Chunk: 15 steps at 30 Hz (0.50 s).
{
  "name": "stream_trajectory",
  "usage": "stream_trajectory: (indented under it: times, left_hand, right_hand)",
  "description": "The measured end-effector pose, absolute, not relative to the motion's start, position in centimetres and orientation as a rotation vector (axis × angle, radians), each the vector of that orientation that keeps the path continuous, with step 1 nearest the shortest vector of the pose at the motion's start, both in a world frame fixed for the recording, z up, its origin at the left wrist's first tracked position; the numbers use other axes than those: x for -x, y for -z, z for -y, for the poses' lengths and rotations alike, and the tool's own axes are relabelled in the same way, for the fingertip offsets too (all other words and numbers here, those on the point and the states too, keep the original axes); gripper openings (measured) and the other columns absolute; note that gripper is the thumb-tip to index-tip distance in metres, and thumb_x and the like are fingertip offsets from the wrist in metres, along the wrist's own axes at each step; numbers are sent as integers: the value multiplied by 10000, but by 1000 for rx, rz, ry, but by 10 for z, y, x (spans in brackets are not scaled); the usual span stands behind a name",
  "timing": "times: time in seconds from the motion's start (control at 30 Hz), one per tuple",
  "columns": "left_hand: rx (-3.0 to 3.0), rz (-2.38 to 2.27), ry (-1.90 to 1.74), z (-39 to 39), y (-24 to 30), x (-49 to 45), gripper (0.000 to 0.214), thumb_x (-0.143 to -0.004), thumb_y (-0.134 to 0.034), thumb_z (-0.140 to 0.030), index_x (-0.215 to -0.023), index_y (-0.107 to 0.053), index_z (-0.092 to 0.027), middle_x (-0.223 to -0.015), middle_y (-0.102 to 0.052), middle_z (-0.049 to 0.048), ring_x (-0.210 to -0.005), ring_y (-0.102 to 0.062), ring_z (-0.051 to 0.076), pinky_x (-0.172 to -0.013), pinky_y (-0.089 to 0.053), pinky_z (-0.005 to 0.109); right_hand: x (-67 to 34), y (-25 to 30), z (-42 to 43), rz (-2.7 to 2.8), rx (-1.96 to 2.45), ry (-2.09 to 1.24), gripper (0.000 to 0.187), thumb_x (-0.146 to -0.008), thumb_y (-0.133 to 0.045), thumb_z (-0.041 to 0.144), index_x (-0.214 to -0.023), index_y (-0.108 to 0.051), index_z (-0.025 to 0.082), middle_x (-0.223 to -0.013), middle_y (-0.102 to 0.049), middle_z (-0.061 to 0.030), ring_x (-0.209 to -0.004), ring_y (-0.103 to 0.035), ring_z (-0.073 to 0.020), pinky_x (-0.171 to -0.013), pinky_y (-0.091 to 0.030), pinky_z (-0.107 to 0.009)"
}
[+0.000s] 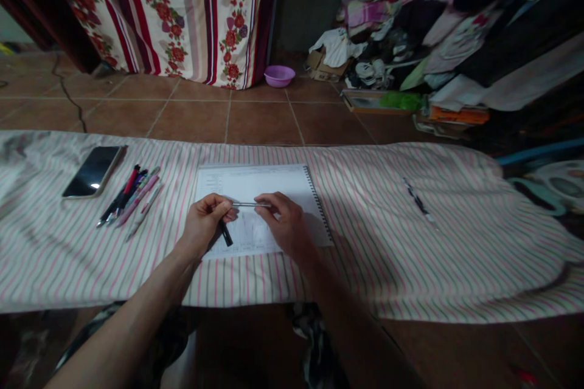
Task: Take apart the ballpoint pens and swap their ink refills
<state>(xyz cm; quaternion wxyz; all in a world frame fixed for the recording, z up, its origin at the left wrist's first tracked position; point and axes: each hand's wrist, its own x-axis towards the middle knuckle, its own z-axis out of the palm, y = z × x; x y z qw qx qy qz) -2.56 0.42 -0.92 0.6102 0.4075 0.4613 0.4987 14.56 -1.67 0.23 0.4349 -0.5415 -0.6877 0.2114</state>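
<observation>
A spiral-bound notebook (260,185) lies open on a pink-striped cloth (374,231). Both hands rest over its lower half. My left hand (205,223) is closed, pinching one end of a thin silvery pen part (246,204) and also holding a short black pen piece (225,234) that points down. My right hand (285,222) pinches the other end of the thin part with thumb and forefinger. The thin part lies level between the two hands.
A dark phone (93,171) and several pens (132,197) lie on the cloth to the left. Another pen (417,199) lies to the right. Behind are a tiled floor, a floral curtain (182,12), a purple bowl (279,75) and piled clothes (433,24).
</observation>
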Motion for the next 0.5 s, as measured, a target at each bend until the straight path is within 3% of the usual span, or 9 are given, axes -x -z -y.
stream_trajectory:
  times: [0.3,0.5]
  left_hand:
    - [-945,-1029,-1155,-3,12,27,150,-665,-716,-242,-668,-609,-136,-571,-631,7,-523,-545,85,-565,-427,209]
    - [-947,-1018,-1148,-3,11,27,150,-664,-716,-238,-676,-605,-138,-578,-630,5,-526,-541,83,-565,-421,208]
  right_hand:
    - [-139,0,18,1858,1499,-376,98,-855,-483,222,-841,-575,192,-814,-680,-29,-799,-619,-173,-861,-387,-336]
    - [-137,-2,20,1899,1594,-422,192,-882,-412,262,-810,-572,185,-766,-680,-35,-758,-626,-160,-759,-400,-277]
